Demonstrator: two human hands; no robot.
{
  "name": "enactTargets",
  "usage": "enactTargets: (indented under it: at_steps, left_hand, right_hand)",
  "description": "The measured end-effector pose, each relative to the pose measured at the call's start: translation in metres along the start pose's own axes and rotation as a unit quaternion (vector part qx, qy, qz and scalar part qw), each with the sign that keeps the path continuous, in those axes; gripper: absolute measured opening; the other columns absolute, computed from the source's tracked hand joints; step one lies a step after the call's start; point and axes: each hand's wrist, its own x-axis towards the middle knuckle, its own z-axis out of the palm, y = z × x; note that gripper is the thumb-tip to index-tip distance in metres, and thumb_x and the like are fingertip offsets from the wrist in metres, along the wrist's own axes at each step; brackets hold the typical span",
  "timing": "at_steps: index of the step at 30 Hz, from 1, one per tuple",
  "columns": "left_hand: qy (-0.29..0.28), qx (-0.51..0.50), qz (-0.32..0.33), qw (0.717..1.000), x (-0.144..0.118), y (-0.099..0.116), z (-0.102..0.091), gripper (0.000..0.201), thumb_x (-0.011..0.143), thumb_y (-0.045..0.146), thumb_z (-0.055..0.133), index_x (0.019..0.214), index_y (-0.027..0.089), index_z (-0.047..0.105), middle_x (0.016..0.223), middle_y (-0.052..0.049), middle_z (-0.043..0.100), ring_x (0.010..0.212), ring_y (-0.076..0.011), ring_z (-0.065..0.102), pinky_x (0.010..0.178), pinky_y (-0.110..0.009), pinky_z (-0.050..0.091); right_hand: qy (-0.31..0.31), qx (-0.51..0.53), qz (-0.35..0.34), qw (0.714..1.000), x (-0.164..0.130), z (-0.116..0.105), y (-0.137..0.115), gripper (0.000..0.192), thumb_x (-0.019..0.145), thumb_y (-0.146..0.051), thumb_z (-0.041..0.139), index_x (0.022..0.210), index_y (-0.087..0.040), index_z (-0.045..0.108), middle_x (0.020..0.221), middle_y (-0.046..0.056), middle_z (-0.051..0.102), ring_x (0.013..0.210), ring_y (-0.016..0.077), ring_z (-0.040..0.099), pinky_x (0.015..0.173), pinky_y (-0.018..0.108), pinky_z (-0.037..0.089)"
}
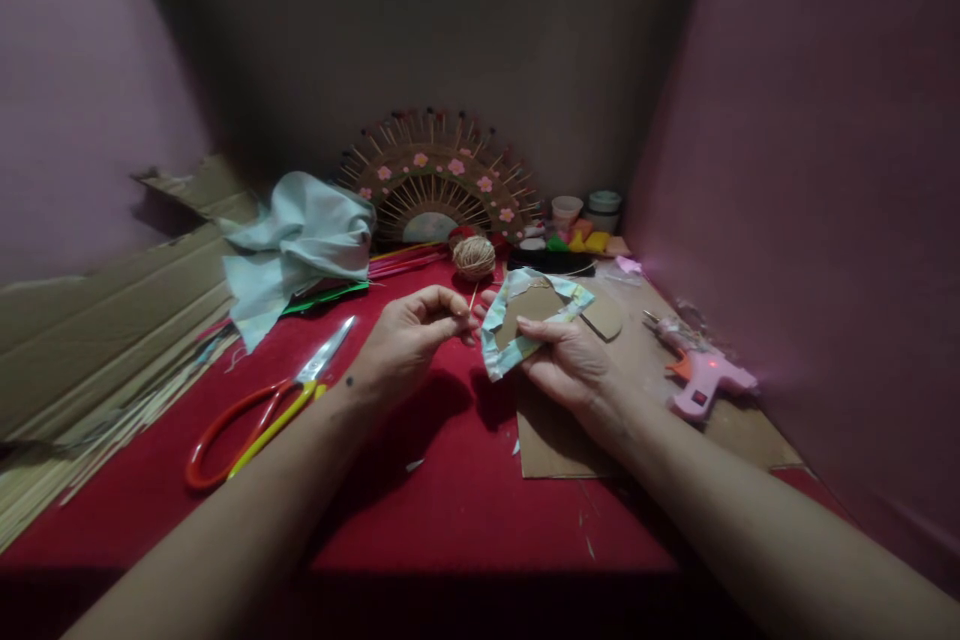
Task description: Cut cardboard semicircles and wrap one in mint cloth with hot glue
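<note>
My right hand (pixel 566 365) is closed on a cardboard piece (pixel 531 313), with the thumb on top and fingers beneath. Light blue patterned fabric (pixel 517 352) is folded over the piece's edges, leaving bare cardboard in the middle. Just left of it, my left hand (pixel 420 330) pinches a thin tan strand (pixel 474 295) between thumb and forefinger. The strand points up toward a ball of twine (pixel 473 258); whether they are joined I cannot tell. A small rounded cardboard piece (pixel 603 320) lies behind my right hand.
Scissors (pixel 307 375) with red and yellow handles lie left on the red cloth (pixel 450 530). A pink glue gun (pixel 709 380) rests at right by a cardboard sheet (pixel 559 450). Crumpled light fabric (pixel 307 230), a flowered stick fan (pixel 442 170) and cups (pixel 566 210) are behind.
</note>
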Motion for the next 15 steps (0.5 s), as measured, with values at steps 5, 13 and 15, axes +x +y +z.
enactTargets:
  at_steps: [5,13,15]
  left_hand:
    - [0.014,0.008,-0.055,0.998,0.002,-0.0035,-0.0039,0.015,0.074,0.022,0.071,0.085,0.013,0.068,0.06,0.001,0.063,0.046,-0.0086,0.056,0.045,-0.02,0.044]
    - [0.014,0.014,-0.207,0.978,-0.001,0.0022,0.0026,0.018,0.078,0.03,0.066,0.073,0.017,0.055,0.055,0.005,0.051,0.032,-0.0024,0.033,0.028,-0.012,0.019]
    - [0.015,0.013,-0.218,0.976,-0.0011,0.0034,0.0023,0.024,0.081,0.036,0.064,0.07,0.019,0.049,0.05,0.008,0.044,0.03,-0.0025,0.028,0.028,-0.012,0.016]
  right_hand:
    - [-0.013,0.0,-0.007,1.0,0.0012,-0.0024,0.0004,0.047,0.071,-0.003,0.055,0.115,-0.017,0.061,0.092,0.008,0.073,0.098,0.0242,0.066,0.094,0.044,0.048]
    - [0.001,-0.005,-0.002,1.0,0.0003,-0.001,-0.0011,0.048,0.07,-0.002,0.056,0.115,-0.019,0.061,0.088,0.006,0.073,0.094,0.0233,0.066,0.093,0.044,0.049]
    - [0.006,-0.006,-0.005,1.0,0.0001,-0.0004,-0.0013,0.049,0.069,-0.002,0.057,0.114,-0.019,0.062,0.088,0.006,0.073,0.095,0.0238,0.066,0.093,0.044,0.049]
